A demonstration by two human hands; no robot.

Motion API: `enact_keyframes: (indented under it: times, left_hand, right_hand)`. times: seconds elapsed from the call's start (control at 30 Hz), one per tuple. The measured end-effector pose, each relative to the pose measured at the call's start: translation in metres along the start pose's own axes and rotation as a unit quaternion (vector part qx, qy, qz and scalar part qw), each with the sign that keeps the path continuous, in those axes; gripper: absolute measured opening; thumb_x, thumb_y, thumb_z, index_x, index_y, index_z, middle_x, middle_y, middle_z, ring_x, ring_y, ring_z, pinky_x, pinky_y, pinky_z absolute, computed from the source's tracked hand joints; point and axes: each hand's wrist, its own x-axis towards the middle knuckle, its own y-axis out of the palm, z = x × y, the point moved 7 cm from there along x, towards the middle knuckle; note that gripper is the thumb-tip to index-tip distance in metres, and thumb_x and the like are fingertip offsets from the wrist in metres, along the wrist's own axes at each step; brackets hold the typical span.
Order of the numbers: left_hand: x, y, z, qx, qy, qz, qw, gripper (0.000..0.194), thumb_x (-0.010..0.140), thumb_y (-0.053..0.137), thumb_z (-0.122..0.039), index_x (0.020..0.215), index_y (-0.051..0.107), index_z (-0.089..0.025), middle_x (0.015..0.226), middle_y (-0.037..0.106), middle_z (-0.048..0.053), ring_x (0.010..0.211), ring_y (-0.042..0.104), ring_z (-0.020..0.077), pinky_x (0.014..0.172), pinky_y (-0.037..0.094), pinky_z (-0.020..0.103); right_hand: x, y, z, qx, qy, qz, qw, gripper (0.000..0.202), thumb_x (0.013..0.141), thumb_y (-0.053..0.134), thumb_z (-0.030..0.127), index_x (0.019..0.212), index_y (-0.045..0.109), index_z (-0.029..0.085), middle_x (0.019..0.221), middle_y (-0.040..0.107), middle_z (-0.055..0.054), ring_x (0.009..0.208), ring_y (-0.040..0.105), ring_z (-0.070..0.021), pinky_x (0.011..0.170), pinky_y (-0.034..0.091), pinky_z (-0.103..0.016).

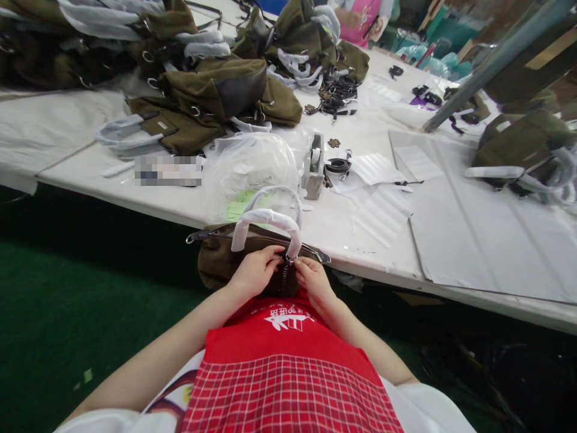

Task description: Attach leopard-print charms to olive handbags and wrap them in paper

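The olive bag point(219, 264) sits at the near edge of the table point(365, 261), mouth up, its front close against the red apron point(288, 337). At the foot of its near white-wrapped handle point(265, 218) is a small metal fitting point(289, 260), w/ a dark dangling piece point(285, 278) below it.

Both hands are at that fitting: L hand point(255, 272) on its left side, R hand point(313, 280) on its right, fingers bent & drawn in, thumbs close to fingertips, so both are nearly closed. What exactly each one pinches can't be told, b/c the parts are tiny & partly covered.

For good fine work here, one hand should steady the fitting while the other moves only the small part, w/ light fingertip pressure. Best to keep the dangling piece straight & untwisted, & clear of the zipper point(308, 248) just behind. The handle wrap could snag or tear if nails or metal drag on it, so an easy, short motion suits. The bag's body looks soft, so pulling hard would likely shift it; forearms low & wrists quiet would help.

Behind the bag: clear plastic wrap point(255, 165). Beyond its right end, farther back: a coiled dark strap point(337, 166) & a small bronze-coloured charm point(333, 143).
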Motion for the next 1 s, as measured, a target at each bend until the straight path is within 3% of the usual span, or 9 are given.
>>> enact_keyframes:
  times: [0.1,0.2,0.3,0.4,0.47,0.63,0.83,1.0]
  left_hand:
    - [0.004,0.006,-0.009,0.132,0.019,0.033,0.990,0.029,0.089,0.045,-0.018,0.114,0.058,-0.017,0.091,0.075,0.008,0.086,0.070,0.0252,0.078,0.050,0.034]
    - [0.008,0.012,-0.013,0.215,0.023,0.040,0.975,0.025,0.089,0.043,-0.016,0.111,0.056,-0.015,0.089,0.074,0.011,0.085,0.070,0.0287,0.075,0.049,0.037]
    - [0.009,0.015,-0.015,0.190,0.040,0.022,0.981,0.023,0.090,0.044,-0.017,0.111,0.055,-0.017,0.091,0.074,0.010,0.086,0.070,0.0279,0.078,0.048,0.037]
    - [0.006,0.014,-0.014,0.097,0.059,0.001,0.993,0.026,0.090,0.046,-0.019,0.115,0.052,-0.019,0.091,0.075,0.006,0.086,0.070,0.0240,0.079,0.049,0.034]
    - [0.006,0.013,-0.013,0.057,0.065,-0.009,0.996,0.028,0.090,0.047,-0.020,0.117,0.052,-0.019,0.092,0.075,0.005,0.082,0.070,0.0219,0.078,0.050,0.032]
    - [0.007,0.009,-0.016,0.102,0.093,-0.020,0.990,0.020,0.090,0.045,-0.021,0.093,0.065,-0.021,0.121,0.067,0.007,0.086,0.070,0.0218,0.083,0.049,0.033]
    - [0.005,0.011,-0.014,0.130,0.083,-0.010,0.988,0.036,0.091,0.043,-0.019,0.125,0.051,-0.019,0.100,0.075,0.008,0.092,0.071,0.0267,0.083,0.050,0.035]
    - [0.001,0.012,-0.016,0.172,0.081,-0.016,0.982,0.035,0.091,0.041,-0.019,0.124,0.054,-0.018,0.110,0.072,0.011,0.093,0.071,0.0278,0.084,0.050,0.036]
  right_hand:
    - [0.001,-0.003,0.001,-0.040,-0.019,0.004,0.999,0.034,0.071,0.065,0.051,0.074,0.058,0.018,0.042,0.034,0.011,0.037,0.026,-0.0062,0.039,0.016,-0.021]
    - [-0.001,-0.006,0.011,-0.132,-0.082,-0.002,0.988,0.030,0.077,0.061,0.046,0.073,0.063,0.016,0.051,0.051,0.004,0.045,0.041,-0.0092,0.045,0.029,-0.022]
    - [-0.008,-0.011,0.027,-0.266,-0.147,-0.041,0.952,0.029,0.083,0.056,0.041,0.071,0.065,0.017,0.060,0.061,0.000,0.054,0.051,-0.0127,0.053,0.038,-0.024]
    - [-0.017,-0.015,0.049,-0.388,-0.207,-0.118,0.890,0.023,0.082,0.059,0.039,0.075,0.068,0.019,0.055,0.058,0.002,0.050,0.049,-0.0126,0.054,0.038,-0.025]
    - [-0.020,-0.014,0.059,-0.422,-0.238,-0.131,0.865,0.019,0.083,0.060,0.036,0.082,0.070,0.021,0.055,0.057,0.003,0.050,0.049,-0.0126,0.055,0.038,-0.025]
    - [-0.009,-0.009,0.062,-0.394,-0.221,-0.074,0.889,0.024,0.083,0.057,0.036,0.075,0.072,0.020,0.055,0.061,0.001,0.049,0.049,-0.0131,0.051,0.036,-0.024]
    - [-0.001,-0.005,0.056,-0.351,-0.178,-0.035,0.919,0.023,0.080,0.060,0.035,0.079,0.076,0.017,0.056,0.062,0.000,0.047,0.046,-0.0119,0.048,0.034,-0.023]
    - [0.000,-0.002,0.053,-0.314,-0.169,-0.048,0.933,0.019,0.073,0.066,0.034,0.073,0.074,0.017,0.047,0.052,0.004,0.042,0.038,-0.0093,0.043,0.029,-0.022]
